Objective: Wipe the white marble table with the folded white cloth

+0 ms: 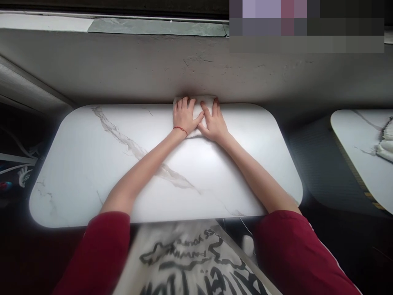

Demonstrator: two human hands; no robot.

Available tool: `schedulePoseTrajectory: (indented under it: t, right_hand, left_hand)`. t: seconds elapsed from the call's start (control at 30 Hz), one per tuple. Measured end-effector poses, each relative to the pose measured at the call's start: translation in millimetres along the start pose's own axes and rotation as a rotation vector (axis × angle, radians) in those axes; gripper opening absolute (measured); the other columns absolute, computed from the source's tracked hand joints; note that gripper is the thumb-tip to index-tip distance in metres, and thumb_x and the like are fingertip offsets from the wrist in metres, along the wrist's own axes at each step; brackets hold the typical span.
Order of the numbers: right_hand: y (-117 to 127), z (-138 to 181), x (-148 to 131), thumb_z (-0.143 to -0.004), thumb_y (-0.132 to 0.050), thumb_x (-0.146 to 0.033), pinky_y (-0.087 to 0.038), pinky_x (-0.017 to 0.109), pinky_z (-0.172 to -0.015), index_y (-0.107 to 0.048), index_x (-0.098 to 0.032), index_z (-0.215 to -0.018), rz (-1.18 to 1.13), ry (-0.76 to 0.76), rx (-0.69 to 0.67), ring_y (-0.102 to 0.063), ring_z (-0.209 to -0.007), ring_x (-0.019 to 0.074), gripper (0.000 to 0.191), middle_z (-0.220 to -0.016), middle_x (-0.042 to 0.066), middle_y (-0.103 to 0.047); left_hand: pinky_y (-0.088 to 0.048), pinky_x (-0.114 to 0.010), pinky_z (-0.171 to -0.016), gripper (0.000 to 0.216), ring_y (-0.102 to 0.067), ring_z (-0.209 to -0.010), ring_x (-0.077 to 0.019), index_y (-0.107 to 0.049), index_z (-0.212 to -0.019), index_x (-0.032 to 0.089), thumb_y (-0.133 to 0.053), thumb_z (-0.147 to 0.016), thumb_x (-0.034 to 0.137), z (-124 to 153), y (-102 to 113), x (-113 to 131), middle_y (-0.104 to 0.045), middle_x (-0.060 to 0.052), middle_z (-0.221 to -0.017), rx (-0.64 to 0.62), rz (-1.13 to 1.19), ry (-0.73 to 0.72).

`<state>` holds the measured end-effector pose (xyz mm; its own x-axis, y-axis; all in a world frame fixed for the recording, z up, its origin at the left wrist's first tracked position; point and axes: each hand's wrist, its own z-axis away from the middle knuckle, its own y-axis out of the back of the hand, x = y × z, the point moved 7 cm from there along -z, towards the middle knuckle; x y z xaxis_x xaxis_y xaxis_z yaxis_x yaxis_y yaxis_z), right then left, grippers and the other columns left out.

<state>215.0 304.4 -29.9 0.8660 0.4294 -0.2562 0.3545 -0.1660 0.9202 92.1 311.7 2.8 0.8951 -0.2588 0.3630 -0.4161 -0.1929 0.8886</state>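
A white folded cloth (198,107) lies at the far edge of a white marble-patterned table (123,164), against the wall. My left hand (185,116) presses flat on the cloth's left part, fingers spread, a thin red band at the wrist. On the right part of the cloth rests my right hand (214,121), its fingers also apart and stretched forward. The two thumbs meet or nearly meet over the cloth. Parts of the cloth are hidden beneath both palms.
A grey wall (138,69) rises along the table's far side, with a ledge (159,28) above. To the right stands a second marble-patterned table (359,143) bearing a white, dark-edged item (386,145). Cables (24,174) hang at the left.
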Motion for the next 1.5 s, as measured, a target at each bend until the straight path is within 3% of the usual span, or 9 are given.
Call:
schedulePoseTrajectory:
  t: [0.33,0.5,0.73,0.97,1.07,1.2,1.3,1.5]
  right_hand:
    - [2.8,4.3,-5.4,-0.098,-0.035,-0.057,-0.024,0.068,-0.116,-0.03,-0.007,-0.158,0.025,-0.007,0.002,-0.017,-0.152,0.0487,0.078,-0.165,0.026,-0.019]
    - [7.9,26.9,-12.3,-0.091,-0.046,-0.065,-0.025,0.07,-0.115,-0.029,-0.007,-0.157,0.021,0.006,-0.038,-0.01,-0.153,0.0503,0.089,-0.167,0.027,-0.012]
    - [45.5,115.6,-24.8,-0.092,-0.049,-0.063,-0.031,0.071,-0.114,-0.025,-0.015,-0.158,0.028,0.001,-0.033,-0.011,-0.154,0.049,0.086,-0.167,0.023,-0.011]
    - [88.7,218.8,-35.3,-0.095,-0.051,-0.056,-0.031,0.072,-0.114,-0.02,-0.012,-0.16,0.091,-0.199,0.024,-0.006,-0.153,0.0541,0.084,-0.168,0.026,0.005]
    - [94.3,243.9,-28.1,-0.095,-0.052,-0.057,-0.029,0.075,-0.112,-0.013,-0.011,-0.162,0.12,-0.269,0.009,0.0,-0.152,0.0566,0.09,-0.167,0.025,0.017]
    - [94.7,254.1,-7.8,-0.086,-0.06,-0.068,-0.023,0.077,-0.113,-0.001,-0.008,-0.163,0.116,-0.295,-0.039,0.007,-0.15,0.0591,0.114,-0.164,0.025,0.029]
    - [94.1,250.6,15.5,-0.08,-0.065,-0.074,-0.018,0.079,-0.113,0.006,-0.01,-0.163,0.054,-0.322,-0.085,0.013,-0.149,0.0583,0.126,-0.163,0.025,0.032]
    - [97.5,234.7,57.6,-0.077,-0.066,-0.078,-0.014,0.078,-0.115,0.007,-0.02,-0.164,-0.078,-0.318,-0.118,0.019,-0.151,0.053,0.128,-0.165,0.02,0.028]
  left_hand:
    - [-0.033,-0.046,-0.114,0.055,-0.047,-0.132,-0.0352,-0.054,-0.138,0.015,-0.053,-0.094,0.047,8.1,10.3,6.4,-0.054,-0.017,-0.143,0.003,-0.06,0.004]
    - [-0.037,-0.047,-0.107,0.052,-0.051,-0.123,-0.0363,-0.057,-0.13,0.018,-0.056,-0.09,0.053,21.8,21.9,15.9,-0.058,-0.015,-0.132,-0.004,-0.119,0.031]
    - [-0.036,-0.048,-0.109,0.077,-0.049,-0.127,-0.0381,-0.053,-0.134,0.013,-0.067,-0.079,0.066,70.0,20.6,53.4,-0.056,-0.019,-0.137,-0.055,-0.093,-0.087]
    - [-0.007,-0.051,-0.128,0.105,-0.016,-0.156,-0.0342,-0.029,-0.156,0.005,-0.053,-0.083,0.077,129.7,-14.4,123.5,-0.023,-0.023,-0.167,-0.257,-0.031,-0.321]
    - [-0.005,-0.05,-0.129,0.095,-0.015,-0.158,-0.0301,-0.024,-0.157,0.001,-0.043,-0.093,0.068,144.8,-24.1,151.4,-0.021,-0.021,-0.167,-0.286,-0.006,-0.44]
    - [-0.005,-0.046,-0.13,0.09,-0.016,-0.158,-0.0285,-0.025,-0.157,-0.002,-0.042,-0.094,0.06,146.5,-31.9,175.1,-0.023,-0.02,-0.167,-0.287,0.037,-0.507]
    - [-0.004,-0.046,-0.13,0.095,-0.016,-0.157,-0.0296,-0.023,-0.157,-0.004,-0.045,-0.091,0.06,133.3,-38.4,185.7,-0.022,-0.022,-0.167,-0.286,0.045,-0.487]
    - [0.001,-0.049,-0.129,0.121,-0.008,-0.158,-0.0336,-0.017,-0.157,-0.009,-0.057,-0.076,0.072,106.8,-54.6,200.1,-0.013,-0.025,-0.168,-0.354,0.026,-0.479]
